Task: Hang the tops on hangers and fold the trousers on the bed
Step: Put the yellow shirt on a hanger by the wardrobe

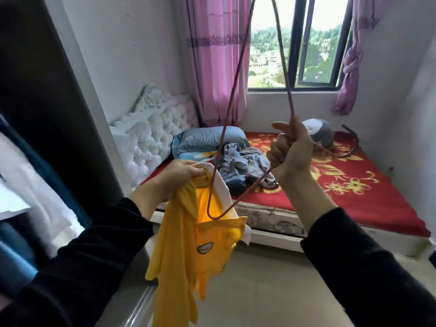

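Note:
My left hand (182,174) grips the bunched neck of a yellow top (181,246) with a white collar and a small badge, and the top hangs down in front of me. My right hand (291,152) grips the neck of a thin red wire hanger (238,74), held tilted with its hook (351,142) pointing right. The hanger's lower corner (213,214) sits inside the top's neck opening. On the bed (354,192), a heap of grey-blue clothes (243,166) lies near the pillow.
The bed has a red flowered cover, a white tufted headboard (151,140), a blue pillow (207,139) and a grey soft toy (318,133). Pink curtains (217,62) frame the window (302,43). A dark wardrobe (30,114) with hanging clothes stands to my left. Bare floor (271,291) lies below.

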